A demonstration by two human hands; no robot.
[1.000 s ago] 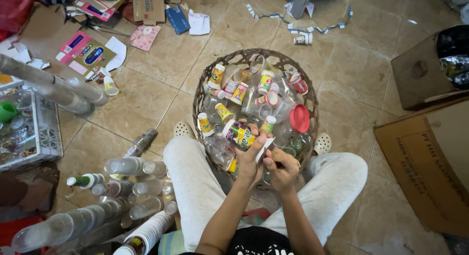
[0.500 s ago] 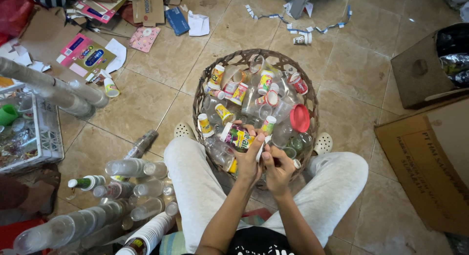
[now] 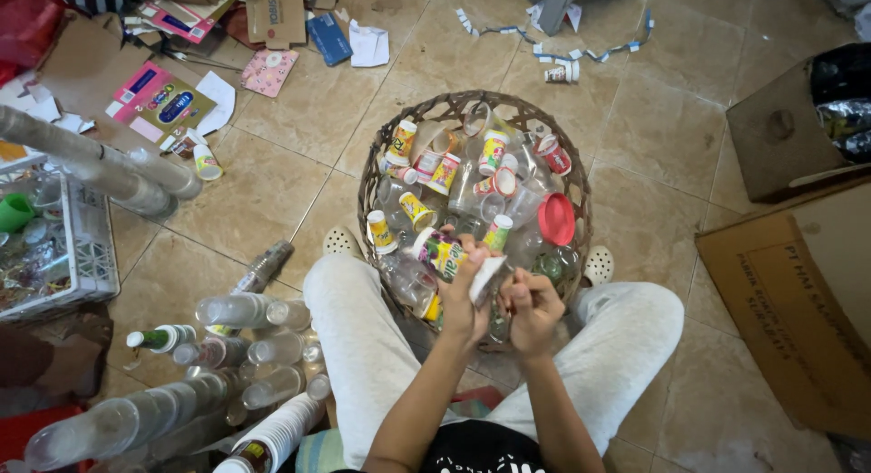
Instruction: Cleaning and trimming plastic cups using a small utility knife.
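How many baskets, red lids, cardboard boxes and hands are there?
Woven basket: 1
Red lid: 1
Cardboard boxes: 2
Hands, left hand and right hand: 2
Total: 6

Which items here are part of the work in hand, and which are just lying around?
In use:
left hand holding a small plastic cup
right hand at the cup's white lid
wicker basket full of cups

Lying about:
stacked clear cups
cardboard box
white crate
pink packaging
torn strips
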